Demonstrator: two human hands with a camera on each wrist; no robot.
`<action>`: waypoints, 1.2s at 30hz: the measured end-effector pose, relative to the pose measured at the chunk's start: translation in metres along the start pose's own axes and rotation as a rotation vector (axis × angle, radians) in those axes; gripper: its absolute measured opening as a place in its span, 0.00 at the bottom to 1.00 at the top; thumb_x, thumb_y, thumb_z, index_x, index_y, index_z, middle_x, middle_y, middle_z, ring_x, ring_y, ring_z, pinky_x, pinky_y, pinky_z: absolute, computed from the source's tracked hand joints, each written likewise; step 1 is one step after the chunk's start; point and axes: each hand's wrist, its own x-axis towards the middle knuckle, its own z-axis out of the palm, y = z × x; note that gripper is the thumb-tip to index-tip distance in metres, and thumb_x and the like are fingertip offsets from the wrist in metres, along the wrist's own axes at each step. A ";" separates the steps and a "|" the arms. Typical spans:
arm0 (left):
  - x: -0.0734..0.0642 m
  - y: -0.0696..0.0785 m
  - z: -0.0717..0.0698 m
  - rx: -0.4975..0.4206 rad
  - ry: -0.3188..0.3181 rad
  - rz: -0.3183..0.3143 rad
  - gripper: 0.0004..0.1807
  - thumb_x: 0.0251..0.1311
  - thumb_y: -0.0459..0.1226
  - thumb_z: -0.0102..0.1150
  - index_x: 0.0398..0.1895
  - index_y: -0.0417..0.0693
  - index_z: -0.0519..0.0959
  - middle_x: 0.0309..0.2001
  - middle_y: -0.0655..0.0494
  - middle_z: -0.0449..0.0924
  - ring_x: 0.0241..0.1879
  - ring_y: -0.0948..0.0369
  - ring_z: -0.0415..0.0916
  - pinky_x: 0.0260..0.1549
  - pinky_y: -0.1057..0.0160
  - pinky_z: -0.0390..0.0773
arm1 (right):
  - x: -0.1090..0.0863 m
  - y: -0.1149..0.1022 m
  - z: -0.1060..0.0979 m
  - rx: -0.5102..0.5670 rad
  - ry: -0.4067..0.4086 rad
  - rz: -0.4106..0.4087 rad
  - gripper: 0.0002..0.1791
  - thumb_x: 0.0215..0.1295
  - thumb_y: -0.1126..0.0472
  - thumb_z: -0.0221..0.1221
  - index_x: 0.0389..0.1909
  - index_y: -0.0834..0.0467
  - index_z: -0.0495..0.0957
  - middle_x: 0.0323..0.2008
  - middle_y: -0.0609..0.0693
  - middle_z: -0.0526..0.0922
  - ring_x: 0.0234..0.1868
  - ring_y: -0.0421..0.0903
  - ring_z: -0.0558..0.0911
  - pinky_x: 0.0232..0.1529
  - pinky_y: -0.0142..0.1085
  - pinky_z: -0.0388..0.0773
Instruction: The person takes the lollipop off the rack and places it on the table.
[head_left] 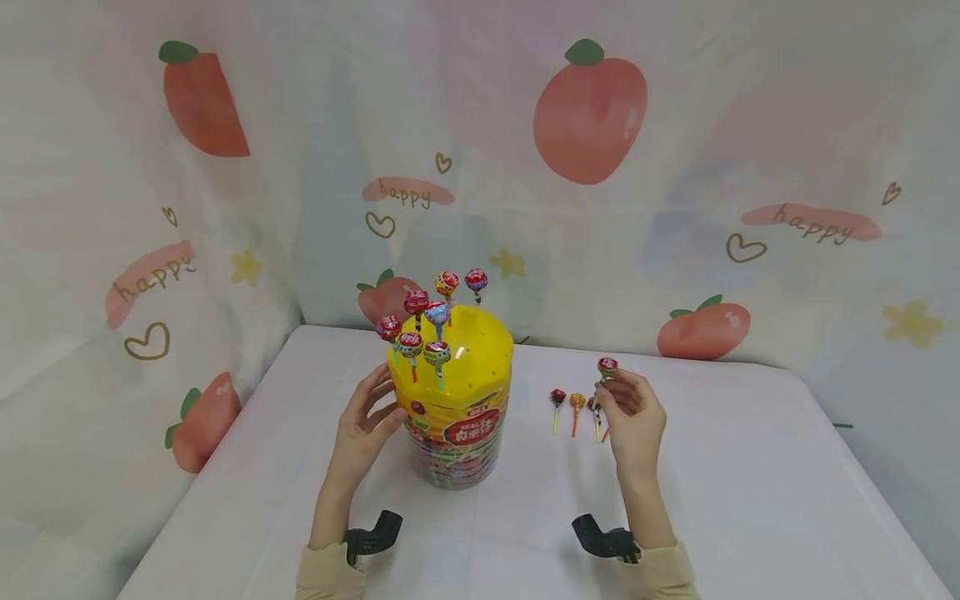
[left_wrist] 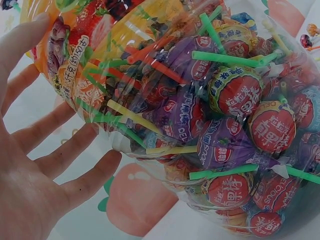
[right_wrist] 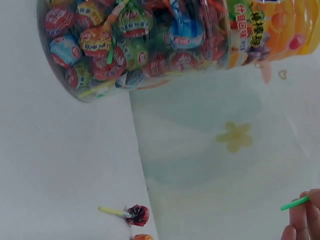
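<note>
Over the white table (head_left: 525, 542), lollipop (head_left: 607, 365) standing up from pinching right fingers (head_left: 632, 390), jar (head_left: 472, 417) against outspread left fingers (left_wrist: 82, 182).

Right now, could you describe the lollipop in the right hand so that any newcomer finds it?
Start at the yellow-topped jar, then go rightward to the right hand. It pinches the lollipop; unlike the neighbouring lollipops on the table, this one is held up.

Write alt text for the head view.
A person's right hand holds a wrapped lollipop while the left hand touches a candy jar whose yellow lid bears seven standing lollipops. More lollipops lie on the white table.
</note>
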 end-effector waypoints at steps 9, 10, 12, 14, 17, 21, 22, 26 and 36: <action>-0.001 0.003 0.000 -0.011 -0.001 0.004 0.36 0.60 0.28 0.59 0.71 0.54 0.62 0.65 0.68 0.65 0.62 0.69 0.67 0.60 0.61 0.74 | 0.014 0.027 -0.017 -0.077 0.050 0.113 0.15 0.57 0.73 0.63 0.47 0.68 0.78 0.26 0.31 0.78 0.27 0.26 0.77 0.30 0.15 0.74; -0.001 0.003 0.000 -0.010 0.000 0.006 0.36 0.60 0.28 0.59 0.71 0.54 0.62 0.65 0.68 0.65 0.62 0.69 0.67 0.60 0.62 0.74 | 0.015 0.030 -0.019 -0.084 0.054 0.133 0.16 0.57 0.73 0.63 0.48 0.68 0.78 0.26 0.33 0.79 0.27 0.26 0.77 0.30 0.16 0.74; -0.001 0.003 0.000 -0.007 -0.001 0.008 0.36 0.60 0.28 0.59 0.71 0.55 0.61 0.65 0.69 0.65 0.62 0.69 0.67 0.60 0.61 0.74 | 0.018 0.036 -0.023 -0.106 0.058 0.180 0.16 0.58 0.71 0.63 0.48 0.66 0.78 0.27 0.36 0.81 0.26 0.26 0.77 0.30 0.16 0.75; -0.001 0.003 0.000 -0.003 -0.002 0.008 0.36 0.60 0.28 0.59 0.71 0.55 0.61 0.65 0.69 0.65 0.62 0.69 0.67 0.60 0.60 0.74 | 0.020 0.042 -0.027 -0.122 0.059 0.225 0.16 0.58 0.70 0.63 0.49 0.65 0.78 0.28 0.40 0.84 0.26 0.26 0.77 0.30 0.17 0.75; -0.001 0.003 -0.001 -0.004 -0.004 0.007 0.36 0.60 0.28 0.59 0.71 0.55 0.61 0.65 0.68 0.65 0.62 0.69 0.67 0.61 0.58 0.74 | 0.023 0.049 -0.034 -0.121 0.065 0.271 0.17 0.58 0.69 0.63 0.49 0.66 0.77 0.29 0.44 0.86 0.24 0.25 0.77 0.29 0.18 0.75; -0.001 0.003 0.000 -0.010 -0.006 0.001 0.36 0.60 0.28 0.59 0.71 0.55 0.62 0.65 0.67 0.65 0.62 0.68 0.67 0.61 0.58 0.74 | 0.025 0.057 -0.041 -0.133 0.057 0.308 0.17 0.59 0.70 0.62 0.50 0.68 0.76 0.23 0.36 0.83 0.21 0.24 0.76 0.27 0.18 0.75; -0.001 0.004 0.000 -0.011 -0.006 0.001 0.36 0.60 0.28 0.59 0.71 0.55 0.62 0.65 0.67 0.65 0.62 0.68 0.67 0.61 0.58 0.74 | 0.026 0.059 -0.042 -0.151 0.049 0.321 0.17 0.59 0.70 0.61 0.50 0.68 0.76 0.21 0.33 0.81 0.20 0.24 0.76 0.27 0.17 0.75; -0.001 0.005 0.000 -0.010 -0.005 0.003 0.36 0.60 0.28 0.59 0.71 0.55 0.62 0.65 0.67 0.65 0.62 0.68 0.67 0.61 0.57 0.74 | 0.027 0.065 -0.047 -0.220 0.029 0.396 0.18 0.59 0.70 0.60 0.52 0.66 0.76 0.17 0.25 0.74 0.20 0.24 0.74 0.25 0.17 0.74; -0.001 0.004 0.000 -0.009 -0.001 0.002 0.36 0.60 0.28 0.59 0.71 0.54 0.62 0.65 0.70 0.65 0.62 0.69 0.67 0.60 0.57 0.75 | 0.029 0.079 -0.053 -0.251 0.046 0.515 0.19 0.58 0.70 0.60 0.53 0.65 0.75 0.14 0.27 0.75 0.19 0.26 0.75 0.22 0.20 0.73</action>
